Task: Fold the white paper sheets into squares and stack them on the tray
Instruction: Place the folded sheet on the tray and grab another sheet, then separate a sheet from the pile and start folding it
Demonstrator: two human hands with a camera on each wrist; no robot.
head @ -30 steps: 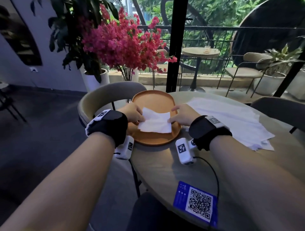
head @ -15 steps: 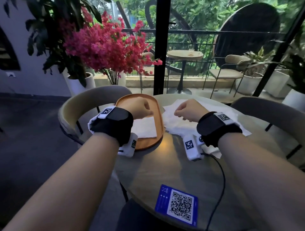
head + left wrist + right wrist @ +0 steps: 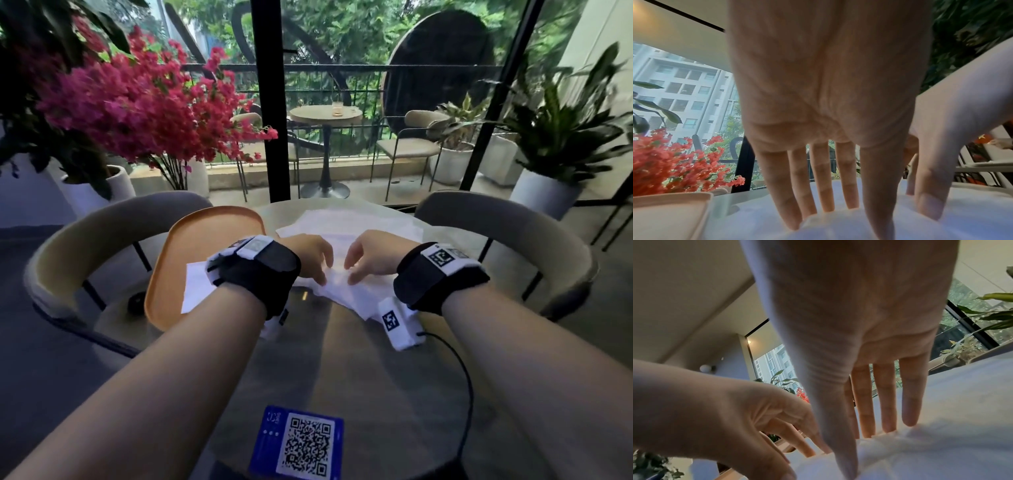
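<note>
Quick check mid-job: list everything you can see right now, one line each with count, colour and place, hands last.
tray: one, orange-brown, on the table's left side
folded sheet: one, white, lying on the tray
loose sheets: a pile, count unclear, white, on the table right of the tray
table: one, round, grey-beige, front centre
QR card: one, blue and white, near table edge
chairs: two, beige, behind the table left and right
flowers: one bush, pink, back left
patio table: one, beige, outside the glass
left hand: fingertips on the loose sheets
right hand: fingertips on the loose sheets, beside the left
</note>
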